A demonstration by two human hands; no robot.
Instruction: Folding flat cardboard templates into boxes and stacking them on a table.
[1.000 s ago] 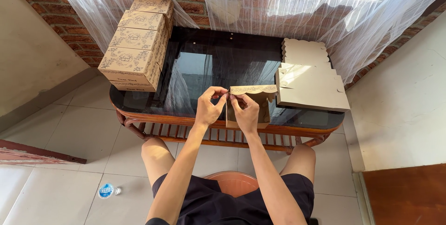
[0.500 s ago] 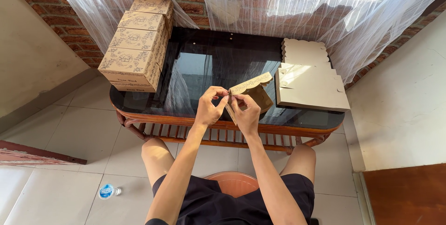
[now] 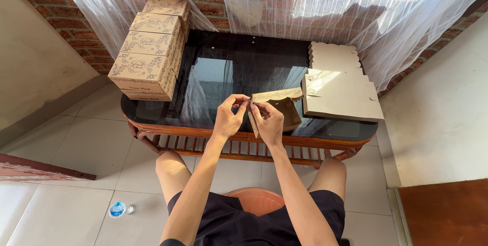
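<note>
Both my hands hold a small brown cardboard box, half folded, just above the near edge of a dark glass-topped table. My left hand pinches the box's left corner. My right hand grips the same corner from the right, with its fingers on the scalloped flap. The box is open and tilted, and its patterned rim points away from me.
Several finished patterned boxes are stacked at the table's left end. A pile of flat box blanks lies at its right end. Sheer curtains hang over a brick wall behind. A small bottle lies on the tiled floor.
The flat blank has been turned and folded up into an open box shape between my hands. My hands have stayed at the table's near edge.
</note>
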